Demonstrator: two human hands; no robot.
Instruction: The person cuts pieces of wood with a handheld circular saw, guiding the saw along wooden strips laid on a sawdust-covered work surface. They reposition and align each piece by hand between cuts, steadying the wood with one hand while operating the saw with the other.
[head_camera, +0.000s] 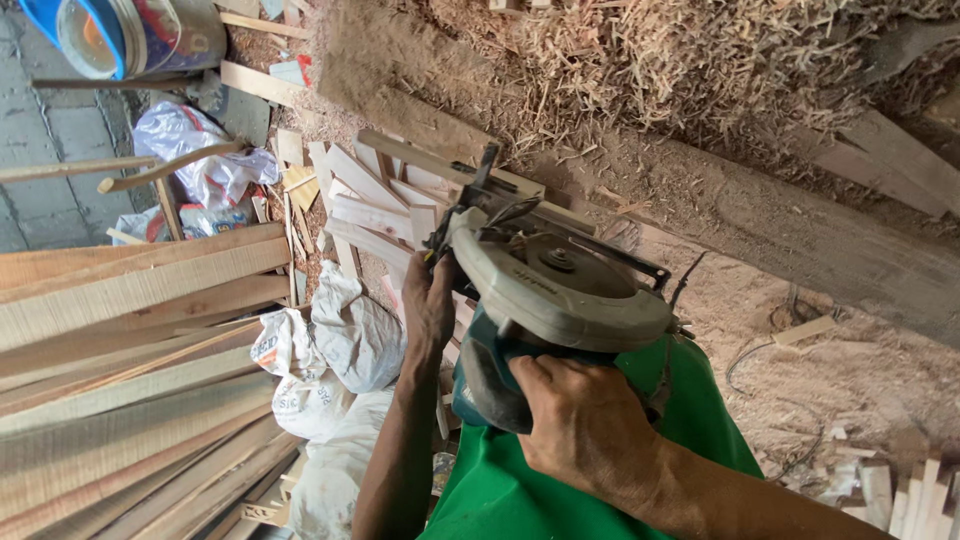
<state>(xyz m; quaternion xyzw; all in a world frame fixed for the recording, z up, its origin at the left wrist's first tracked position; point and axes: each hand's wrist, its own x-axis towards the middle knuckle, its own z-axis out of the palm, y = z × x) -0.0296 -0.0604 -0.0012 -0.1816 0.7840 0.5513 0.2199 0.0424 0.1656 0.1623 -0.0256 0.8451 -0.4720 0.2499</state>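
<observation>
A hand-held circular saw (555, 285) with a pale grey blade guard and teal body is held up in front of me, tilted on its side. My right hand (580, 425) grips the saw's rear handle from below. My left hand (430, 300) holds the saw's front left edge by the base plate. A green shirt (520, 490) shows beneath both arms.
Long wooden planks (130, 340) lie stacked at the left. White sacks (335, 345) sit beside them. Short wood offcuts (375, 200) lie behind the saw. A heap of shavings (690, 60) and sawdust covers the upper right. A blue can (110, 35) stands at top left.
</observation>
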